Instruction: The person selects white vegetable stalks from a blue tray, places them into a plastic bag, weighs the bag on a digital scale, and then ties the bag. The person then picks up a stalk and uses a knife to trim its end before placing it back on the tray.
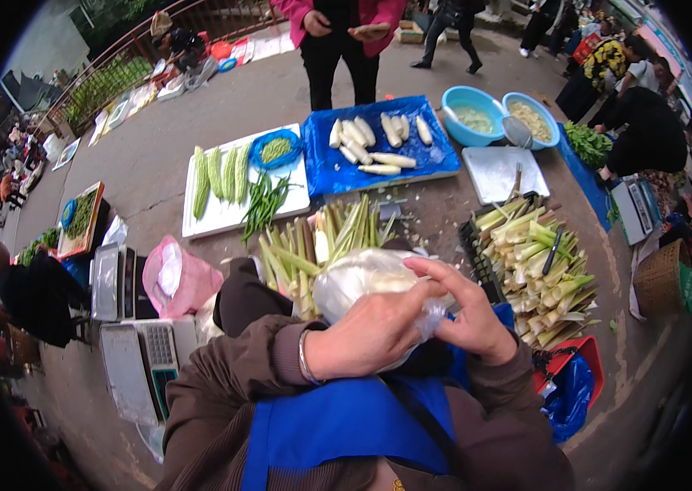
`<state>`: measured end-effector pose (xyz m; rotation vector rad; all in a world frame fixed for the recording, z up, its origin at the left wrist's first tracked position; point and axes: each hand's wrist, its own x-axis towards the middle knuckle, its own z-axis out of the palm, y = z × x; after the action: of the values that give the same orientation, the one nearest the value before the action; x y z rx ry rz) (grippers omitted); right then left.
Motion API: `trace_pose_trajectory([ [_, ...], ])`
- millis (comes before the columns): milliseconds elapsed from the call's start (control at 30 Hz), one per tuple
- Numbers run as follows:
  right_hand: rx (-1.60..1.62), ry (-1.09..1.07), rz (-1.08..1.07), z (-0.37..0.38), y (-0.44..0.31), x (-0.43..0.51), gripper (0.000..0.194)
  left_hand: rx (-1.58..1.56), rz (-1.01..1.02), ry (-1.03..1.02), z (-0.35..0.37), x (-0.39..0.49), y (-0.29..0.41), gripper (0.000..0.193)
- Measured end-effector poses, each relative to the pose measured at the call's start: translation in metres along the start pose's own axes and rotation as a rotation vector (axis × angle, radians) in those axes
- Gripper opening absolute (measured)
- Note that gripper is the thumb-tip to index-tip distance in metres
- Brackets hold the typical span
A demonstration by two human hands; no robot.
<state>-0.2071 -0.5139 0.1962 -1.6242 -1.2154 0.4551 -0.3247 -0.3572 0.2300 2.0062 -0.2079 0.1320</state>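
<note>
My left hand (370,334) and my right hand (475,313) meet over my lap at the gathered neck of a clear plastic bag (346,285). Pale contents bulge inside it, blurred by the film. The fingers of both hands pinch the twisted plastic (430,320), and my left hand partly covers the bag. Just beyond it lie unpeeled water bamboo stalks (300,245). Farther off, peeled white shoots (355,138) rest on a blue-lined tray (321,172). To its left, a white foam tray (199,226) bears bitter melons (214,172), green chillies (266,199) and a blue-lined bowl of green beans (275,148).
Scales (131,368) and a pink bag (180,282) stand at my left. At right are a heap of husks (536,264) with a dark-handled tool (553,250), a red container (594,368) and blue basins (462,126). A person (340,37) stands beyond the trays.
</note>
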Motion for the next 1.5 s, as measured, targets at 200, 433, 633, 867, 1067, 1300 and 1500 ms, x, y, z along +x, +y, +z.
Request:
trace_pose_trajectory([
  [200,0.113,0.156,0.198,0.016,0.014,-0.003,0.02,0.194,0.152,0.608,-0.046,-0.026,0.004,0.016],
  [433,0.282,0.141,0.333,-0.002,-0.014,0.007,0.032,-0.237,-0.174,0.493,-0.063,-0.052,0.017,0.019],
  [633,0.307,0.046,-0.543,-0.022,-0.067,0.021,0.035,-0.423,-0.179,0.501,-0.057,-0.051,0.028,0.04],
  [867,-0.615,-0.228,0.092,0.072,-0.021,0.052,0.03,-0.23,0.1,0.501,-0.053,-0.051,0.023,0.038],
  [1067,-0.936,-0.265,-0.022,0.086,0.009,0.042,0.042,-0.302,0.206,0.574,-0.047,-0.046,0.019,0.021],
  [1300,-0.746,-0.221,-0.173,0.079,0.011,0.047,0.043,-0.317,0.275,0.491,-0.042,-0.046,0.021,0.017],
  [1500,-0.251,-0.383,0.177,0.016,-0.066,0.04,0.028,-0.507,0.11,0.407,-0.052,-0.05,0.021,0.021],
])
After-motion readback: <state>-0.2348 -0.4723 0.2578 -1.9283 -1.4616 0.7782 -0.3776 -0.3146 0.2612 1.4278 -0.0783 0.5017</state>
